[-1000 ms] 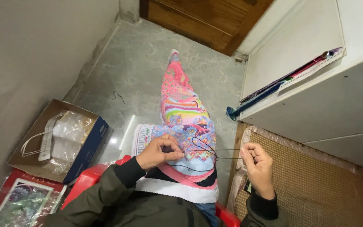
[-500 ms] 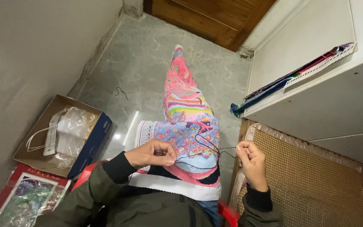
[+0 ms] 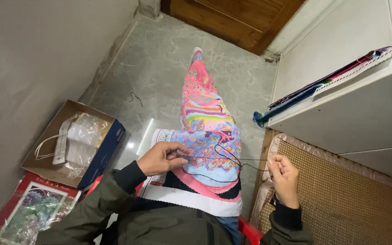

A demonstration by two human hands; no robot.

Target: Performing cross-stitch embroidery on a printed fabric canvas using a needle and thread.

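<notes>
A long, colourful cross-stitch cloth hangs from my lap down to the floor. My left hand rests on the cloth's left part, fingers pinched on a dark thread. The thread runs across the cloth with a loop and reaches my right hand, which pinches its other end just off the cloth's right edge. Whether a needle is in either hand cannot be made out.
An open cardboard box with plastic bags stands on the floor at left, a red picture package below it. A white cabinet with a rolled cloth is at right, a woven mat beneath. A wooden door is ahead.
My right hand has moved slightly outward and down, drawing the thread tighter across the cloth. My left hand stays on the cloth. The view has shifted a little.
</notes>
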